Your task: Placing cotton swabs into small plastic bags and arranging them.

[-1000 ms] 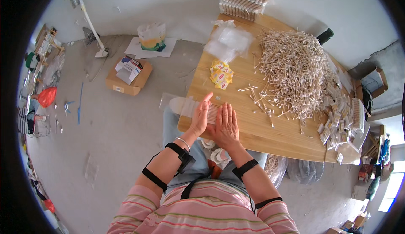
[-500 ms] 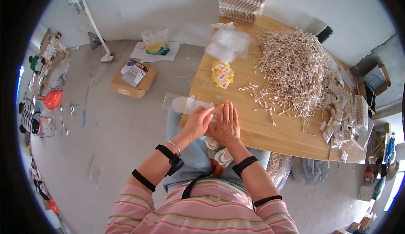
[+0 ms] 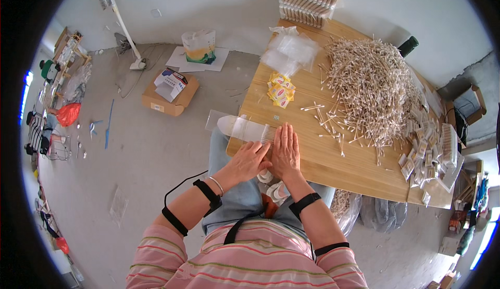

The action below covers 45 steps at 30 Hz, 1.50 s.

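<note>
A clear plastic bag [image 3: 245, 128] lies flat at the table's near left corner, its end sticking out past the edge. A row of cotton swabs [image 3: 268, 134] shows at the bag's right end, lined up side by side; I cannot tell whether they are fully inside it. My left hand [image 3: 246, 163] rests at the near side of this row, fingers loosely stretched, fingertips on or by the swabs. Flat against the row's right side lies my right hand [image 3: 286, 151], fingers straight and close together. Beyond the hands sit small yellow-and-white packets [image 3: 281, 90].
A large heap of loose cotton swabs [image 3: 370, 86] covers the right of the wooden table [image 3: 333, 177]. Empty clear bags [image 3: 290, 52] lie farther back, before stacked swab packs [image 3: 308, 2]. Small filled packs [image 3: 422, 151] crowd the right edge. On the floor stands a cardboard box [image 3: 169, 104].
My left fingers have drawn back toward me off the bag, uncovering more of the swab row. My right hand stays flat beside it. The whole view has shifted slightly.
</note>
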Tool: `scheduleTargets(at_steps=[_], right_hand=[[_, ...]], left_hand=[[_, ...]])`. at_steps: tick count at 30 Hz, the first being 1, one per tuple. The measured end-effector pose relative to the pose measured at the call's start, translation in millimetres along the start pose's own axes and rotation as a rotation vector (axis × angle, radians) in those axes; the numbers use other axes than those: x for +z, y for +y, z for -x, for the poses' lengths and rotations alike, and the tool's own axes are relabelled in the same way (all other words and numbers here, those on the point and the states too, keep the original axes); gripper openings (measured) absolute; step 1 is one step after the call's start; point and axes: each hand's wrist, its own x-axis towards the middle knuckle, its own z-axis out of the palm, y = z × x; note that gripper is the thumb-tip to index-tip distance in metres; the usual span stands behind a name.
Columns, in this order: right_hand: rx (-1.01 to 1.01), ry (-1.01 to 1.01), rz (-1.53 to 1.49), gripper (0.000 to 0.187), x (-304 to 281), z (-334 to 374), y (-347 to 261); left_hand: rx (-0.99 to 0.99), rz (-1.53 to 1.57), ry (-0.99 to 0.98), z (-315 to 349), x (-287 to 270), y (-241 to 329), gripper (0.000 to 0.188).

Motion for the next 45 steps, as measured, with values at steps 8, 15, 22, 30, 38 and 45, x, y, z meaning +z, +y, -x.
scheduleTargets(at_steps=[8,15,22,30,38,45], right_hand=[[-0.011,-0.015,-0.001,0.080,-7,0,-2],[-0.020,0.032,-0.013,0.084,-4,1,-2],[-0.020,0.024,0.003,0.083,-2,1,0],[-0.020,0.013,-0.063,0.082,-4,1,-1],[-0.021,0.044,-0.043,0.082,-1,1,-1],[-0.022,0.087,-0.053,0.079,3,1,-2]], left_hand=[[0.012,0.041,0.039,-1,1,-2,0.065],[-0.040,0.014,-0.022,-7,0,-1,0.071],[-0.031,-0.023,-0.006,-7,2,0,0.072],[-0.072,-0.004,0.016,-11,0,3,0.074],[-0.074,0.003,0.039,-13,1,3,0.074],[-0.134,0.047,-0.002,-22,-2,5,0.074]])
